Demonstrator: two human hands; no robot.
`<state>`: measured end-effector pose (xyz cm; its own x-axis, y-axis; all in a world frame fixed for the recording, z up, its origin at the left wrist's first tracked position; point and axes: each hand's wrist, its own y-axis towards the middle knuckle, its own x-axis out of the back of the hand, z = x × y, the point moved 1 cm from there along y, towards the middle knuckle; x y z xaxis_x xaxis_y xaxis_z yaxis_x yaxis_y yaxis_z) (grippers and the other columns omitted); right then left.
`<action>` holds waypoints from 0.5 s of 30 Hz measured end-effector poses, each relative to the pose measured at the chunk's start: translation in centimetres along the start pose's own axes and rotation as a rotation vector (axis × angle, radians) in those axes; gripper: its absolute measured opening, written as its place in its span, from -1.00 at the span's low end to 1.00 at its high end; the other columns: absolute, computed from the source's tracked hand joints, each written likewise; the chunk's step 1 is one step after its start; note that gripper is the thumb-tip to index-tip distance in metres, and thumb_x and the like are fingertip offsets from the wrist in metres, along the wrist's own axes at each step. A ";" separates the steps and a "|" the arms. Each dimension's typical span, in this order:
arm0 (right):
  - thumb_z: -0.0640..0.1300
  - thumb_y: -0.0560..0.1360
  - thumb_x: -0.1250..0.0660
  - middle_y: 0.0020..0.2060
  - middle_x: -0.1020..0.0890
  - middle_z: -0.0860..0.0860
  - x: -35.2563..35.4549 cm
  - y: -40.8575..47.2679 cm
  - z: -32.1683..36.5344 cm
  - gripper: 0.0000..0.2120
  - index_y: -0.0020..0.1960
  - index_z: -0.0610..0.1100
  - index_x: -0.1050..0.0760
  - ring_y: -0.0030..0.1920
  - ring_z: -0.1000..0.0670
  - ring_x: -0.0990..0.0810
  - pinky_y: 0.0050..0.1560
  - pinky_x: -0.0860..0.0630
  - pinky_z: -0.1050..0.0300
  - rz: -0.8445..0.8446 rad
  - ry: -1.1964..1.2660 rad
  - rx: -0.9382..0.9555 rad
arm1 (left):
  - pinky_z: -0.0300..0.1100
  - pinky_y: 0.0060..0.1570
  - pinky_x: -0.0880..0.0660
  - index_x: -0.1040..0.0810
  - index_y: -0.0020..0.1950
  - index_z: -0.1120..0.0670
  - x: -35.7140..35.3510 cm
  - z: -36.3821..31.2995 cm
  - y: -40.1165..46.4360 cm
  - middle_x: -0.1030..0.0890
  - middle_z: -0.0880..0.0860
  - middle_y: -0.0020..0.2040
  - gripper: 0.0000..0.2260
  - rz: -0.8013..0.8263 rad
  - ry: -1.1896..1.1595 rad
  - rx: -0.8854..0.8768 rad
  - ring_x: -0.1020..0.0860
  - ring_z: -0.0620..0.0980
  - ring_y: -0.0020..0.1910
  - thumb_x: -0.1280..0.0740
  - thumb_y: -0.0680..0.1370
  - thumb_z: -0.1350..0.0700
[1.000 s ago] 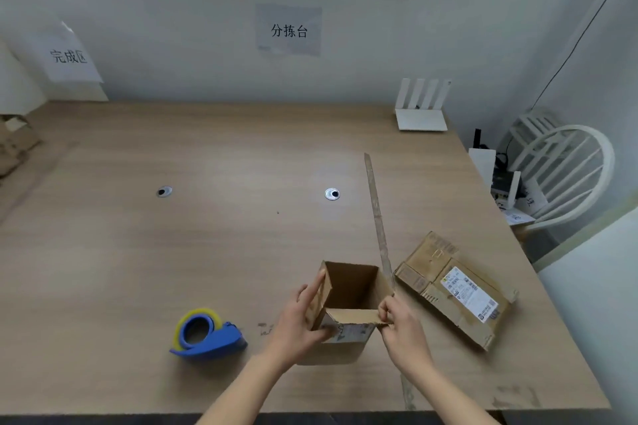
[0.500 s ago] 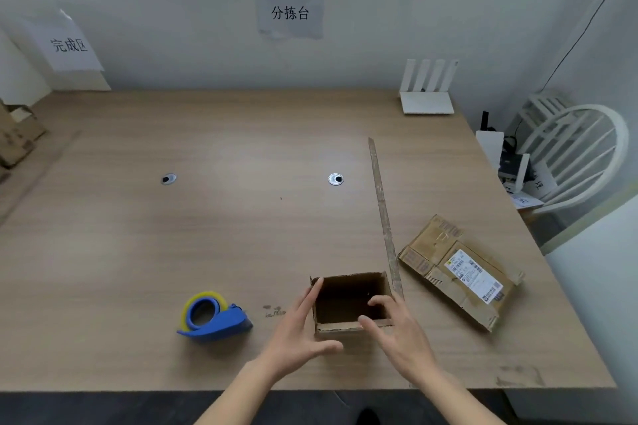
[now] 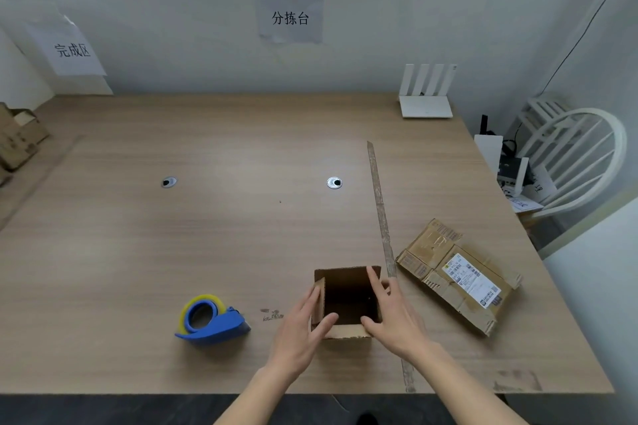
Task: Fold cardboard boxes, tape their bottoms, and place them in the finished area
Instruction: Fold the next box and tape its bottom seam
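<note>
From the head view, a small open cardboard box (image 3: 346, 300) stands upright on the wooden worktop (image 3: 241, 238) near its front edge, at about 5 o'clock from the worktop's middle. The left hand (image 3: 303, 328) lies against its left wall and the right hand (image 3: 393, 317) against its right wall, each with straight, relaxed fingers and a thumb at the near rim, neither clenched. A blue tape dispenser (image 3: 210, 319) sits at the box's 9 o'clock, a flattened labelled carton (image 3: 459, 274) at its 3 o'clock, and more folded boxes (image 3: 17, 141) at the far left edge.
</note>
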<state>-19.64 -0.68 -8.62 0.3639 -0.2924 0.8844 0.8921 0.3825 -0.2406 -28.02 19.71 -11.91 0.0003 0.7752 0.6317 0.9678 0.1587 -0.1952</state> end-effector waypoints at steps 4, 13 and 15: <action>0.50 0.43 -0.20 0.54 -0.25 0.16 -0.7 -0.6 -0.5 -0.09 0.62 0.21 0.08 0.45 0.09 -0.36 0.30 -0.49 0.09 -0.039 0.133 -0.010 | -0.13 0.51 -0.20 -0.03 0.63 -0.24 -0.3 -0.3 0.8 0.06 -0.26 0.63 -0.43 0.050 0.067 0.035 -0.10 -0.17 0.59 -0.01 0.64 -0.34; 0.61 0.34 -0.16 0.56 0.02 0.29 -0.7 -0.5 -2.6 0.02 0.62 0.08 -0.10 0.57 0.15 -0.09 0.51 -0.31 0.00 0.135 0.109 0.065 | -0.26 0.47 -0.10 0.03 0.51 -0.51 -1.1 1.8 0.7 0.14 -0.48 0.54 -0.22 0.107 -0.024 -0.010 0.02 -0.45 0.48 -0.29 0.40 -0.54; 0.39 0.49 -0.27 0.47 -0.10 0.37 -0.8 -0.2 -3.1 -0.27 0.56 0.12 -0.25 0.52 0.17 -0.22 0.40 -0.41 0.07 0.082 0.149 0.071 | -0.16 0.52 -0.22 -0.11 0.52 -0.46 -1.1 2.1 0.8 -0.09 -0.37 0.58 -0.34 0.028 -0.046 -0.031 -0.12 -0.36 0.51 -0.35 0.50 -0.35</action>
<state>-19.29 -3.21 -10.54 0.4747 -0.3824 0.7927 0.8386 0.4698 -0.2756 -27.79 20.26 -14.34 0.0168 0.8065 0.5910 0.9750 0.1178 -0.1885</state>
